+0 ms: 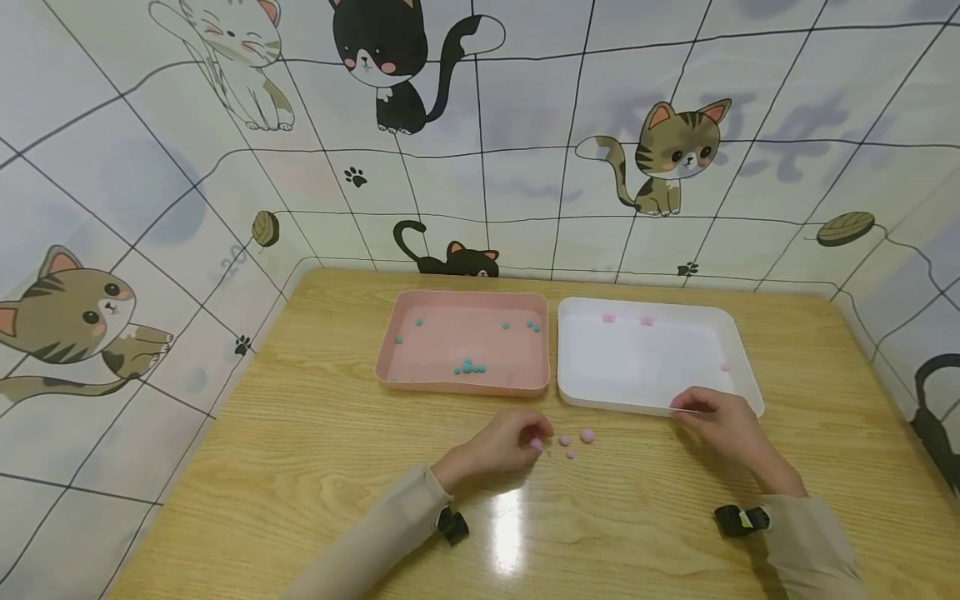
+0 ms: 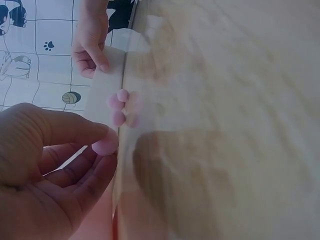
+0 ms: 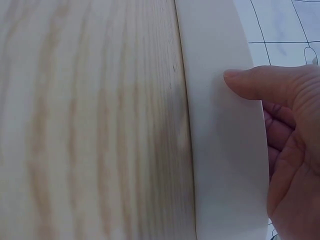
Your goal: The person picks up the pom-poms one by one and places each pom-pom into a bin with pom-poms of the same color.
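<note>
My left hand [image 1: 498, 443] is over the table just in front of the trays, pinching a small smooth pink ball [image 2: 105, 143] between thumb and fingertips. Three more pink balls [image 1: 587, 435] of differing sizes lie on the wood right beside it. Farther right, my right hand [image 1: 723, 423] grips the front rim of the white tray [image 1: 630, 362]. In the right wrist view its thumb lies on the outside of the tray wall [image 3: 225, 150], while the other fingers go over the rim and are partly hidden. A few little pink pieces [image 1: 647, 322] sit inside this tray.
Left of the white tray stands a pink tray [image 1: 435, 354] holding several small teal balls [image 1: 467, 367]. Both trays are toward the back of the wooden table [image 1: 315, 433], near a cat-patterned backdrop [image 1: 525, 183]. A black curved object [image 1: 933, 417] shows at the right edge.
</note>
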`<state>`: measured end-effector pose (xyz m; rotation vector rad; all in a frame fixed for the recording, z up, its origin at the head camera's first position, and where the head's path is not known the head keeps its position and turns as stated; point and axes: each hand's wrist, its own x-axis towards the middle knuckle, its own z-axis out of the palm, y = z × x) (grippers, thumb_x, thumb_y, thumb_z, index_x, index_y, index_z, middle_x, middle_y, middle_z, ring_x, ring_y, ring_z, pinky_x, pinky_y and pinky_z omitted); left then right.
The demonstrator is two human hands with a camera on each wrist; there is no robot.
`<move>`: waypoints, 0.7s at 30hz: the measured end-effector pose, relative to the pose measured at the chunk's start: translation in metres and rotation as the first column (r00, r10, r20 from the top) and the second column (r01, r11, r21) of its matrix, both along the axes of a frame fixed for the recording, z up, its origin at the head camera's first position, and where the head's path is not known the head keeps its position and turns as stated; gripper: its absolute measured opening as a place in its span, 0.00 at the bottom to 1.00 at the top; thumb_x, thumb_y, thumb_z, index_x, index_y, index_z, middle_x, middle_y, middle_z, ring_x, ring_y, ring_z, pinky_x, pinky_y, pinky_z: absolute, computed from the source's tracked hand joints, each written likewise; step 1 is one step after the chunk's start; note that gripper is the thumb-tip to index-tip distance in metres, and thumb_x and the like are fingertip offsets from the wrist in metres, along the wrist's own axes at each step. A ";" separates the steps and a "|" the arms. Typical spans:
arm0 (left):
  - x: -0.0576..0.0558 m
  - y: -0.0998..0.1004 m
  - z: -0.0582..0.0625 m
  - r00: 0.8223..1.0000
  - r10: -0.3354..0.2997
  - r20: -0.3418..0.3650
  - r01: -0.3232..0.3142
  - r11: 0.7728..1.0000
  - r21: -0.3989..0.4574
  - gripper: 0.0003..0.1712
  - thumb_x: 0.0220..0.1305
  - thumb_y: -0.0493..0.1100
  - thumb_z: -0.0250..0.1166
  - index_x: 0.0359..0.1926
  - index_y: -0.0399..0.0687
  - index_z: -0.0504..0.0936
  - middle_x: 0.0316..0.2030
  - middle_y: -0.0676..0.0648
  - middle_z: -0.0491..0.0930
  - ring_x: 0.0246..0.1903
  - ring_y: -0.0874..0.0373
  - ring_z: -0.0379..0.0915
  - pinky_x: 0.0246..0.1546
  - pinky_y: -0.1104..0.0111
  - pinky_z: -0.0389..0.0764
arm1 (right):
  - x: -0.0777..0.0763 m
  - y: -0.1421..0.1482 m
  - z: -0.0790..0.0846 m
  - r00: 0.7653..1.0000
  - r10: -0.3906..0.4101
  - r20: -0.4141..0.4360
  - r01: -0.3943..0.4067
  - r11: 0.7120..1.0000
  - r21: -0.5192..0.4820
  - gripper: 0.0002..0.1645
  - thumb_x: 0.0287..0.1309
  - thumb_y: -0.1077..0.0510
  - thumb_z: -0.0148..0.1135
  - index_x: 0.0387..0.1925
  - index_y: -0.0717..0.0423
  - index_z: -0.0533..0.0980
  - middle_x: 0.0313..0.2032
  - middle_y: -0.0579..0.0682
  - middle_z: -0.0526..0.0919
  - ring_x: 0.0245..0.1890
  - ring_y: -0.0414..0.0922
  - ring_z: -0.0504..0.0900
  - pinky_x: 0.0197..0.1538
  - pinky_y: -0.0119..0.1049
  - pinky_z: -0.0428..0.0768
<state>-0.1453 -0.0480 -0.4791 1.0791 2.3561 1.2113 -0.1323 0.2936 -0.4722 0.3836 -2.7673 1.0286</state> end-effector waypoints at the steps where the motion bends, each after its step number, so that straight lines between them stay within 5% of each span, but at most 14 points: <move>1: 0.000 0.001 0.001 1.000 0.005 0.007 -0.005 1.000 -0.005 0.11 0.54 0.25 0.59 0.40 0.35 0.78 0.36 0.44 0.79 0.36 0.59 0.75 0.39 0.79 0.76 | 0.000 0.000 0.000 1.000 0.000 -0.001 0.000 1.000 0.003 0.10 0.45 0.69 0.70 0.26 0.52 0.80 0.27 0.43 0.82 0.31 0.28 0.76 0.35 0.15 0.72; 21: -0.020 0.018 0.028 1.000 -0.011 -0.008 0.012 0.985 0.171 0.08 0.55 0.23 0.62 0.39 0.27 0.77 0.38 0.34 0.79 0.39 0.51 0.76 0.43 0.76 0.77 | -0.001 0.001 0.001 1.000 0.004 0.017 -0.005 0.999 0.037 0.09 0.47 0.68 0.70 0.26 0.51 0.80 0.28 0.43 0.82 0.32 0.30 0.77 0.36 0.16 0.73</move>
